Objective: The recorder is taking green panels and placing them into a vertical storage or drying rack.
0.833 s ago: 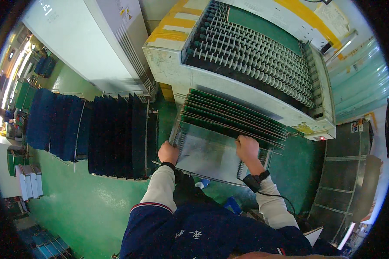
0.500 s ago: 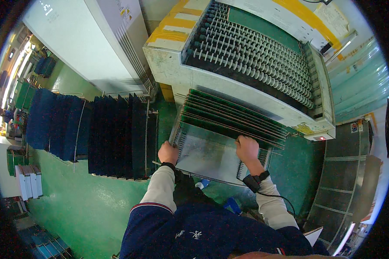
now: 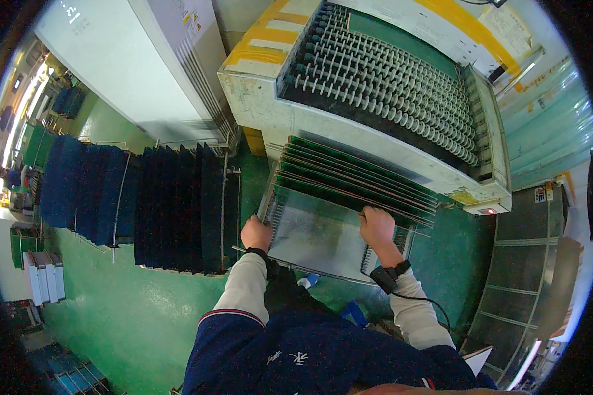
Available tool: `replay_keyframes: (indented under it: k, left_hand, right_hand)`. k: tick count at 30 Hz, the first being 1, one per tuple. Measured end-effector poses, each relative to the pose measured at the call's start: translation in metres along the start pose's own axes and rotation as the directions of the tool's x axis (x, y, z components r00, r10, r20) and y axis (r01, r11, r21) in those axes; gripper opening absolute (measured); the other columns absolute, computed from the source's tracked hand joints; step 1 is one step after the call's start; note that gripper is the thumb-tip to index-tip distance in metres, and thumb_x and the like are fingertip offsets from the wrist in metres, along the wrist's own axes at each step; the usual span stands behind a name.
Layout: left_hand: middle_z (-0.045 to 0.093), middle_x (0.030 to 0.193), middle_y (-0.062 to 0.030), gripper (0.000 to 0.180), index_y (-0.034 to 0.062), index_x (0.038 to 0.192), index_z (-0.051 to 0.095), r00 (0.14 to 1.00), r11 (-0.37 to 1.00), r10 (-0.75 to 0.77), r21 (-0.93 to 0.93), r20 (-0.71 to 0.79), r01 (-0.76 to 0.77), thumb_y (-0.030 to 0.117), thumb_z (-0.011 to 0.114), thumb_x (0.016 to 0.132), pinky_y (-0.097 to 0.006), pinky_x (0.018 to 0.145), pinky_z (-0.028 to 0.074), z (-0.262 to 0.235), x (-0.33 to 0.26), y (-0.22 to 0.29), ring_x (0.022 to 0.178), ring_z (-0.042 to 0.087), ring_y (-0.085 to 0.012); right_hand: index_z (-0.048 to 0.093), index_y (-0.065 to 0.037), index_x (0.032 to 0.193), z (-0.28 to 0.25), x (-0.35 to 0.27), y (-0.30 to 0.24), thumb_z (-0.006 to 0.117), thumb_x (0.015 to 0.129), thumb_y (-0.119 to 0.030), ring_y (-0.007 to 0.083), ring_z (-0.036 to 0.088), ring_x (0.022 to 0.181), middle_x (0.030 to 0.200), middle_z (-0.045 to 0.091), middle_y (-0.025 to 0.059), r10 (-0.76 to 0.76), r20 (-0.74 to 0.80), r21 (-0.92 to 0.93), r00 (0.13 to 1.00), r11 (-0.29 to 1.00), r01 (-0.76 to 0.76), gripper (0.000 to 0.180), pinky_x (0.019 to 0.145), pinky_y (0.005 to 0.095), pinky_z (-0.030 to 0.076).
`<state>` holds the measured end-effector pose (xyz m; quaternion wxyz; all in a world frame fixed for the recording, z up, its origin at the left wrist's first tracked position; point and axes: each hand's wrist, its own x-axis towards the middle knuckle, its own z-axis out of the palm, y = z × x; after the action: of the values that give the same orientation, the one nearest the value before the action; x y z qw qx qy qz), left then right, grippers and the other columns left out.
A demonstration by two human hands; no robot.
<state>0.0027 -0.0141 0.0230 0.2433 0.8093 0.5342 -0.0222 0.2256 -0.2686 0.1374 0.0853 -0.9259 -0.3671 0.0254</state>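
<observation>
A metal rack (image 3: 316, 227) with toothed sides stands in front of me. Thin green panels (image 3: 349, 181) stand upright in rows in its far half. My left hand (image 3: 256, 234) is closed at the rack's left side, its fingers curled at the frame. My right hand (image 3: 377, 227) is curled into a fist beside the top edge of the nearest panel, toward the rack's right side. Whatever lies within the right fingers is hidden. A dark device on a strap (image 3: 390, 273) sits at my right wrist, with a cable running from it.
Beyond the rack stands a pale machine (image 3: 389, 141) with rows of white roller discs (image 3: 382, 85). Racks of dark blue panels (image 3: 178, 207) stand at left, below a tall white cabinet (image 3: 132, 59). A dark shelf-like frame (image 3: 517, 263) is at right. The floor (image 3: 138, 322) is green.
My hands, the rack and the panels keep their places. At the far left, a distant person has shifted slightly.
</observation>
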Motion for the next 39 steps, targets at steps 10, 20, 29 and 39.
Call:
replay_keyframes:
  k: [10, 20, 29, 39]
  left_hand:
    - [0.069, 0.098, -0.0195, 0.032, 0.0035, 0.098, 0.064, 1.000, 1.000, 0.004, -0.016, 0.017, -0.004, 0.031, 0.069, 0.082, -0.049, 0.082, 0.055, -0.0039, -0.0015, -0.0002, 0.093, 0.068, -0.0401]
    - [0.069, 0.098, -0.0189, 0.032, 0.0038, 0.098, 0.064, 1.000, 1.000, 0.001, 0.010, -0.005, -0.001, 0.032, 0.067, 0.083, -0.049, 0.081, 0.055, -0.0016, -0.0008, 0.0002, 0.092, 0.068, -0.0399]
    - [0.070, 0.097, -0.0203, 0.031, 0.0033, 0.096, 0.064, 0.999, 0.999, 0.039, 0.006, -0.027, -0.039, 0.031, 0.067, 0.083, -0.049, 0.080, 0.055, 0.0000, -0.0016, -0.0021, 0.091, 0.069, -0.0401]
    - [0.070, 0.097, -0.0205, 0.031, 0.0028, 0.096, 0.064, 1.000, 1.000, -0.008, -0.005, -0.008, 0.008, 0.030, 0.068, 0.082, -0.049, 0.080, 0.055, -0.0010, 0.0000, 0.0004, 0.091, 0.069, -0.0406]
  right_hand:
    - [0.064, -0.008, 0.084, -0.0014, 0.0000, -0.0012, 0.072, 0.081, -0.023, 0.0368, 0.065, 0.075, 0.078, 0.066, 0.0141, -0.019, -0.008, -0.020, 1.000, 1.000, 0.019, 0.017, 0.065, 0.0495, 0.051]
    - [0.060, -0.007, 0.078, -0.0019, -0.0005, -0.0019, 0.066, 0.083, -0.022, 0.0381, 0.065, 0.076, 0.078, 0.065, 0.0152, -0.026, -0.028, 0.048, 0.999, 0.998, 0.028, 0.018, 0.066, 0.0518, 0.051]
    - [0.064, -0.008, 0.083, -0.0029, 0.0019, -0.0017, 0.071, 0.081, -0.022, 0.0361, 0.066, 0.078, 0.079, 0.066, 0.0138, -0.001, -0.008, 0.026, 1.000, 1.000, 0.001, 0.016, 0.068, 0.0487, 0.052]
    - [0.065, -0.008, 0.085, -0.0036, 0.0032, -0.0014, 0.071, 0.081, -0.022, 0.0361, 0.066, 0.080, 0.081, 0.067, 0.0135, 0.018, 0.022, 0.025, 1.000, 1.000, -0.019, 0.015, 0.070, 0.0495, 0.051]
